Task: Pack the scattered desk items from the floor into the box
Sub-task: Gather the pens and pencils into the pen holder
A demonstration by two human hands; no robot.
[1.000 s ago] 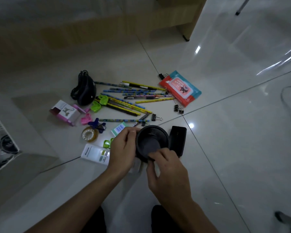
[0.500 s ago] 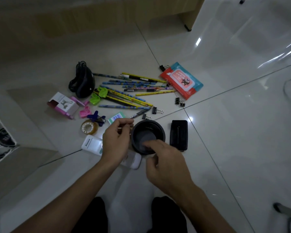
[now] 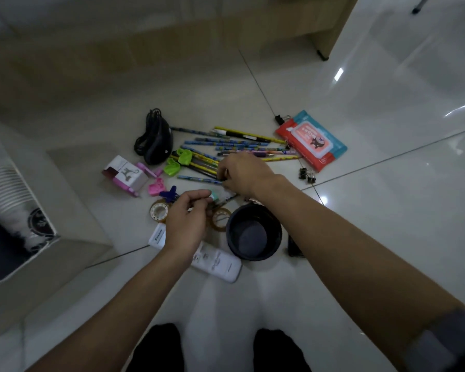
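Note:
Several pencils and pens (image 3: 234, 142) lie fanned out on the tiled floor. My right hand (image 3: 243, 173) reaches over them, its fingertips pinched on the end of a blue pencil (image 3: 196, 179). My left hand (image 3: 188, 218) is closer to me, with its fingers closed around a dark pen (image 3: 227, 199) beside a green-and-white eraser (image 3: 214, 196). A black cup (image 3: 254, 232) stands upright and empty between my forearms. The open box (image 3: 38, 253) sits at the far left, its inside mostly out of frame.
Around the pile lie a black mouse (image 3: 156, 140), a pink-and-white carton (image 3: 125, 174), green clips (image 3: 179, 162), two tape rolls (image 3: 159, 209), a white remote (image 3: 218, 264), a wipes pack (image 3: 312, 139) and binder clips (image 3: 306, 174). A wooden desk leg (image 3: 322, 41) stands at the back.
Both hands have left the black cup, which now stands on the floor. The right hand reached forward to the pencils; the left hand moved up to the pen beside the eraser.

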